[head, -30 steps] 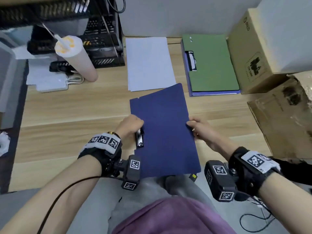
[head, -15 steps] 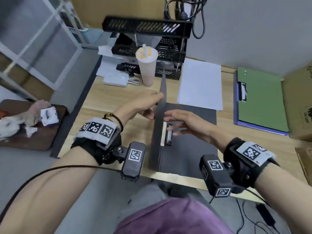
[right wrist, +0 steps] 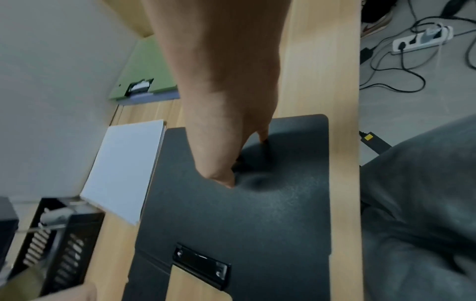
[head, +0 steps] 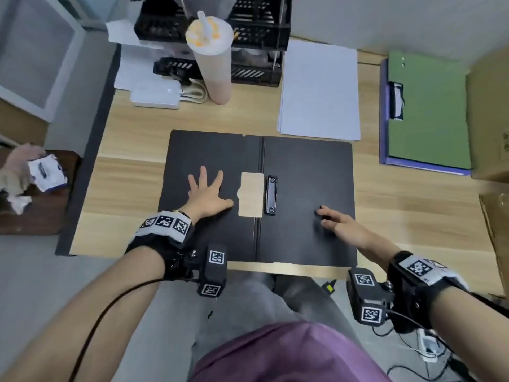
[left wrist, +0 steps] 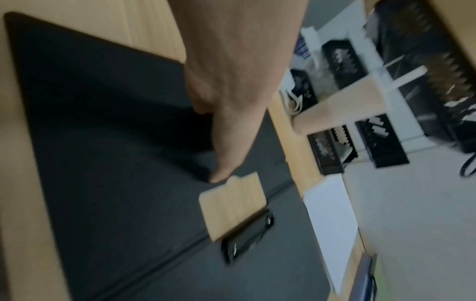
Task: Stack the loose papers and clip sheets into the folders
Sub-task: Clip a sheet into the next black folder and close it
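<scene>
Hands [head: 206, 194] [head: 340, 227] press flat on the open folder [head: 303, 175], fingers spread

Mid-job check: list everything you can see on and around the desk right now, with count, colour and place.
open folder: 1, black inside, flat at desk front
clip: 1, black, right of folder spine
paper stack: 1, white, behind folder
closed folder: 1, green over purple, far right, with its own clip
cup: 1, pale with straw, back centre
trays: black stack, back edge
adapter: 1, white, left of cup
cardboard boxes: brown, right edge
desk: 1, light wood
left hand: fingers spread flat on left flap
right hand: fingertips on right flap
</scene>
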`<state>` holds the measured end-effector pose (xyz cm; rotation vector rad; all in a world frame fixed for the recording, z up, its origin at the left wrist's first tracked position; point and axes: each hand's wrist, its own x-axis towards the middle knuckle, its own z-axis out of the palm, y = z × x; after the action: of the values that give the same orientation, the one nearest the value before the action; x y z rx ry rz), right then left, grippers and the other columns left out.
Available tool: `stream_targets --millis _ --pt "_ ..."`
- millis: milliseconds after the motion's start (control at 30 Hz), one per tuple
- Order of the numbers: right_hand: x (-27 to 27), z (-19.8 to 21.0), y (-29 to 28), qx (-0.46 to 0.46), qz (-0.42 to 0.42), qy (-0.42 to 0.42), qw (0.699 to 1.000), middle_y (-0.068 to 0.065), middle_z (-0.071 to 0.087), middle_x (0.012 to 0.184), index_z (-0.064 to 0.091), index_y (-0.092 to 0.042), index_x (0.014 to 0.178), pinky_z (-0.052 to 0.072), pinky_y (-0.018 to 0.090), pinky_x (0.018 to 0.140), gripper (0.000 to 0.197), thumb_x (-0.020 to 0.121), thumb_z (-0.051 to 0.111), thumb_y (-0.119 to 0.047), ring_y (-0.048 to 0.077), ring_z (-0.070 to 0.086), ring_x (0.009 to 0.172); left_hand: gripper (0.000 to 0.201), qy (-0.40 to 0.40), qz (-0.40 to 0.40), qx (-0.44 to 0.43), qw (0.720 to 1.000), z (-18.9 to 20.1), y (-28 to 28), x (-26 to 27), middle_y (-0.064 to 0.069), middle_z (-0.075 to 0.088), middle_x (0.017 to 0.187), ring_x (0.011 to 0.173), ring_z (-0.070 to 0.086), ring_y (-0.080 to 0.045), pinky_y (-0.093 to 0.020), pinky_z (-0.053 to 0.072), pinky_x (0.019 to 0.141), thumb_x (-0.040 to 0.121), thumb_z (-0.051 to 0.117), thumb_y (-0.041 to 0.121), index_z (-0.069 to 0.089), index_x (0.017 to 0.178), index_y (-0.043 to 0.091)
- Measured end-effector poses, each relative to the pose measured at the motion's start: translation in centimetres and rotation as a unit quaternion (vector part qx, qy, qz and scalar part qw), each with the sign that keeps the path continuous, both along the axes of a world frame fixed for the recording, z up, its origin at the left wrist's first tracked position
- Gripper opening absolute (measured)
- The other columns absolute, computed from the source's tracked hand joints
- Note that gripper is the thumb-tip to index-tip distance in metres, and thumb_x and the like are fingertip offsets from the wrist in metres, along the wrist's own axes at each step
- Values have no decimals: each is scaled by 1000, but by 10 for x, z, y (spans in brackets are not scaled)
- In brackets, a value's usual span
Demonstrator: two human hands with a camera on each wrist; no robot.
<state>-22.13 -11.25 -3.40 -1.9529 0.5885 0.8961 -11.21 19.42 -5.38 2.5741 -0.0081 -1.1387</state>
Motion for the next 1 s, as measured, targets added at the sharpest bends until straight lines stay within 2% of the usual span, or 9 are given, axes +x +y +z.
stream_targets --millis 133,233,267,433,667,733,800,933,1000 --pt "4 -5 -11 -7 -67 -8 998 6 42 148 53 -2 135 25 18 109 37 99 46 -4 16 36 139 112 -8 -89 68 994 -4 -34 -5 -20 -32 153 139 -21 -54 -65 13 112 82 72 35 -15 152 27" --pt "8 -4 -20 -14 -112 3 994 5 57 120 56 -3 132 40 15 77 34 100 45 -6 15 49 106 110 -20 -102 86 991 -1 -45 2 -21 -19 156 140 -10 -57 -60 30 108 79 76 28 -6 153 28" --pt "9 -4 -21 -15 -121 5 993 6 58 119 57 -3 130 40 18 75 33 100 45 -7 15 49 103 105 -29 -102 89 990 1 -45 4 -21 -11 156 140 -2 -57 -56 36 105 79 75 25 1 153 29" --pt "14 -1 -24 -11 -133 1 991 9 60 130 61 -7 124 35 21 89 29 99 46 -9 21 55 117 68 -52 -120 84 988 19 -36 29 -14 21 147 118 47 -43 -42 46 90 89 59 33 27 149 35" --pt "21 3 -30 14 -121 5 993 2 59 118 62 -6 123 35 19 90 28 99 46 -8 12 50 107 48 5 -143 107 984 34 -43 61 -11 32 147 121 49 -40 -41 44 97 94 48 41 42 142 39" --pt "29 6 -37 35 -136 7 990 2 62 111 64 -11 116 39 20 80 23 98 49 -10 13 51 100 40 19 -114 57 992 35 -51 76 -4 53 132 106 58 -29 -34 53 82 94 48 39 53 134 36" --pt "42 11 -46 50 -150 18 987 -1 63 104 63 -18 111 36 22 65 20 97 49 -14 13 51 93 30 46 -28 -54 997 38 -63 90 -1 63 109 88 58 -19 -28 50 71 95 50 31 61 123 32" --pt "83 15 -68 59 -174 -9 983 1 58 99 61 -21 104 30 22 58 16 97 49 -14 10 48 76 28 29 129 -198 971 44 -92 120 -2 59 107 93 54 -17 -21 45 73 97 51 20 60 124 22" --pt "106 15 -79 55 -182 -25 981 0 55 96 59 -22 107 34 22 62 16 97 47 -17 11 48 78 32 1 184 -224 957 44 -105 133 -2 58 104 91 53 -16 -21 44 73 96 53 18 57 128 16"
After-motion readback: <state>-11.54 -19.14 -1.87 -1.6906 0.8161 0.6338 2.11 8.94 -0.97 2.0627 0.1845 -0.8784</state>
